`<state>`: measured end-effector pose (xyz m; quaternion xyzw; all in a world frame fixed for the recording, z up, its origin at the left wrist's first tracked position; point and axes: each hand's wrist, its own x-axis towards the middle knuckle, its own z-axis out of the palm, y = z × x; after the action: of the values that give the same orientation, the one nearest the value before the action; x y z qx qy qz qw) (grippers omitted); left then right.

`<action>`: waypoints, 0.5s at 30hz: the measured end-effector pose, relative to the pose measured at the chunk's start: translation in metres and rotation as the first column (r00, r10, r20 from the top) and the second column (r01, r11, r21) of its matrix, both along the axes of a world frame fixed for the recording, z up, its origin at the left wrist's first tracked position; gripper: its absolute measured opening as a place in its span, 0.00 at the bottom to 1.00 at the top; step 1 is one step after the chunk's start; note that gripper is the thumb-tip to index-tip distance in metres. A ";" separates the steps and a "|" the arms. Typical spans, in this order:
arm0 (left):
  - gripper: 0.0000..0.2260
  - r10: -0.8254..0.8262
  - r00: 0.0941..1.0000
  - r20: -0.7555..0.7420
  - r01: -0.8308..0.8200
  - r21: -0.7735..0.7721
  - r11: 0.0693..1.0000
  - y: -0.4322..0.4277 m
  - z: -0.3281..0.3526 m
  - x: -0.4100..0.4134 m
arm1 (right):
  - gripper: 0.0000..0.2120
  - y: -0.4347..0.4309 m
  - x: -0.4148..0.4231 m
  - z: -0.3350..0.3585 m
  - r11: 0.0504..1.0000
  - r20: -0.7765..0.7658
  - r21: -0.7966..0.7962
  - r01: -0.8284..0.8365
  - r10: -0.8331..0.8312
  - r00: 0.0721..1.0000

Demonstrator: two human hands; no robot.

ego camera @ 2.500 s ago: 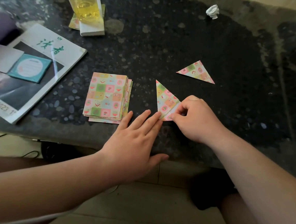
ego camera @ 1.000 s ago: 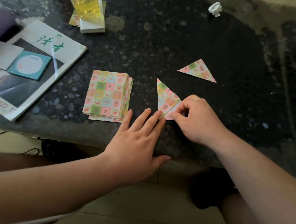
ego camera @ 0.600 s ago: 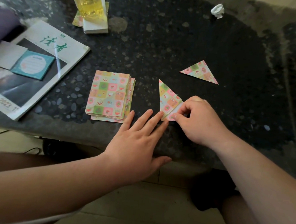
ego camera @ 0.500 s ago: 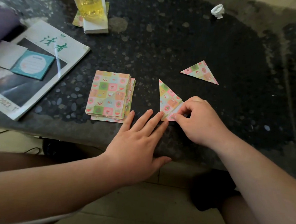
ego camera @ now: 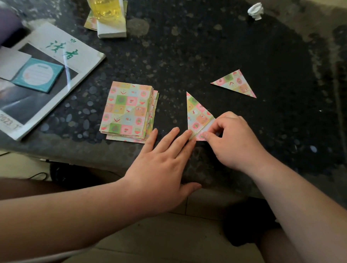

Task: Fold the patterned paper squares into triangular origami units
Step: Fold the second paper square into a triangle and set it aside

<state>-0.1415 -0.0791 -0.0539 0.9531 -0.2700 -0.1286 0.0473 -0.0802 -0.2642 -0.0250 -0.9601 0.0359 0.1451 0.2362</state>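
Note:
A patterned paper folded into a tall triangle (ego camera: pixel 197 116) lies on the dark stone table near its front edge. My right hand (ego camera: pixel 231 140) pinches the triangle's lower right corner between thumb and forefinger. My left hand (ego camera: pixel 163 163) lies flat with straight fingers, its fingertips pressing the triangle's bottom left edge. A stack of patterned paper squares (ego camera: pixel 128 111) sits just left of my left hand. One folded triangle (ego camera: pixel 235 84) rests apart at the upper right.
A magazine (ego camera: pixel 51 68) with a teal notepad (ego camera: pixel 38 75) on it lies at the left. A glass of yellow liquid (ego camera: pixel 104 4) stands on a white block at the back. A crumpled white paper ball (ego camera: pixel 255 11) sits far back right. The table edge (ego camera: pixel 87 153) runs below the stack.
Both hands stay on the same triangle. The view shifted slightly; nothing was picked up or let go.

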 end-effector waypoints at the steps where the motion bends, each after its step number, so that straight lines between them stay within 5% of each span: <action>1: 0.43 0.002 1.000 0.000 -0.002 -0.002 1.000 0.000 0.001 0.000 | 0.12 0.000 0.000 0.000 1.000 -0.003 -0.004 0.003 -0.003 1.000; 15: 0.43 -0.007 1.000 0.013 0.007 0.019 1.000 -0.004 0.008 0.004 | 0.12 0.003 0.001 0.003 1.000 -0.022 -0.021 0.007 -0.008 1.000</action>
<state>-0.1375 -0.0829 -0.0458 0.9533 -0.2725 -0.1251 0.0358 -0.0793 -0.2611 -0.0224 -0.9607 0.0436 0.1547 0.2264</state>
